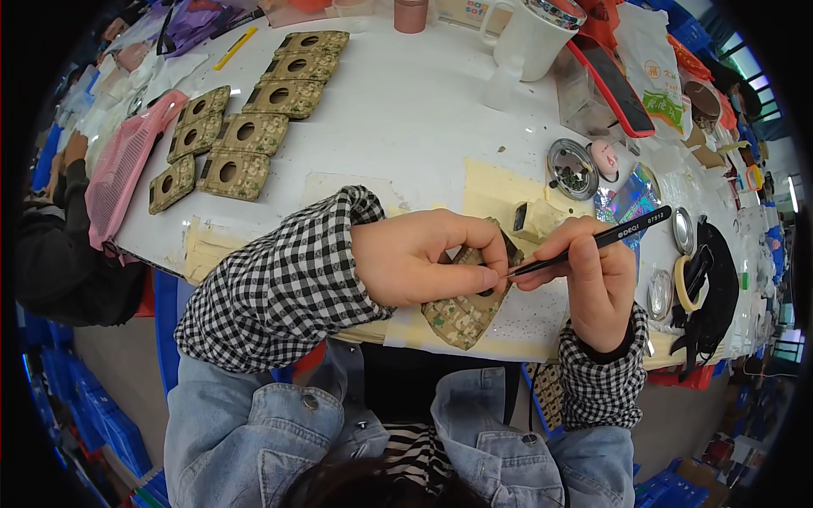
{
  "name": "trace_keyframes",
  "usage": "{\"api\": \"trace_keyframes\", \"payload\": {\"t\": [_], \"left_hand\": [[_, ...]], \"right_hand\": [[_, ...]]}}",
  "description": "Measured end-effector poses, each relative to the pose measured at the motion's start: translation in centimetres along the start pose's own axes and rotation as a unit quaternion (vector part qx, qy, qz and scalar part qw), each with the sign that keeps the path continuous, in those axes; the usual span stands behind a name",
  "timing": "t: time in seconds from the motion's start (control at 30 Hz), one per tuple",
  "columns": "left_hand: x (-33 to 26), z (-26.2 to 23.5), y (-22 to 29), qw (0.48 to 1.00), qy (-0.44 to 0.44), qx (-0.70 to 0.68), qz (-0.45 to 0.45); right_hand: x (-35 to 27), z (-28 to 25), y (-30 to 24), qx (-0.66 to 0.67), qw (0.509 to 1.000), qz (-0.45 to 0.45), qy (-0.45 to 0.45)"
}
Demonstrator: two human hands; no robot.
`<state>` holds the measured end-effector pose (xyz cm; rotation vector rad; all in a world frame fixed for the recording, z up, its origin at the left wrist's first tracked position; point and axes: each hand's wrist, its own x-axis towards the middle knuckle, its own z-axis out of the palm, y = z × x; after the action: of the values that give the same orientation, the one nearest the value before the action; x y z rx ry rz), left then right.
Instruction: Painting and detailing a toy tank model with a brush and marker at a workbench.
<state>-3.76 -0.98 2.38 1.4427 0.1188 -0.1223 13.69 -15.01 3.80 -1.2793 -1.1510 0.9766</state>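
With its fingers closed, my left hand (406, 261) grips a camouflage-patterned case (461, 318) just above the table's near edge. Part of the case, including a dark round opening, is covered by my fingers. Black tweezers (628, 229) are pinched in my right hand (600, 275), slanting down to the left. Their tip meets the case's right side beside my left thumb; whether it grips anything is too small to tell. Under the case lies a pale sheet (533, 317) scattered with tiny dark specks. A small cream block (542, 222) sits just beyond my fingers.
Several similar cases with round holes (246, 131) lie in rows at the left, near a pink mesh basket (131, 165). A round metal dish (573, 169) holds dark bits. Farther back stand a white mug (538, 38) and a red-edged phone (610, 85). A black pouch (711, 288) hangs at the right edge.
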Motion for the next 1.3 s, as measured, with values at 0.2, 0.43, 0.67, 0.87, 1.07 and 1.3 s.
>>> {"api": "trace_keyframes", "payload": {"t": [0.2,0.43,0.67,0.87,1.07,1.3], "left_hand": [[0.3,-0.1,-1.0,0.999,-0.001,-0.008,0.040],[0.3,-0.1,-1.1,0.999,-0.005,-0.005,0.044],[0.4,-0.2,-1.1,0.999,0.000,-0.004,0.035],[0.4,-0.1,-0.4,0.990,0.085,-0.111,0.026],[0.6,-0.1,0.2,0.962,0.141,-0.230,0.031],[0.6,-0.1,0.1,0.950,0.136,-0.279,0.019]], "right_hand": [[0.1,0.1,0.1,0.004,1.000,-0.004,0.005],[0.0,0.1,0.3,0.008,1.000,-0.011,0.005],[0.0,0.1,0.4,0.025,1.000,-0.012,0.012],[-0.4,0.1,0.5,0.031,0.986,-0.142,0.077],[-1.1,-0.3,0.7,-0.122,0.957,-0.256,0.062],[-0.1,0.3,0.9,-0.120,0.957,-0.260,0.038]]}}
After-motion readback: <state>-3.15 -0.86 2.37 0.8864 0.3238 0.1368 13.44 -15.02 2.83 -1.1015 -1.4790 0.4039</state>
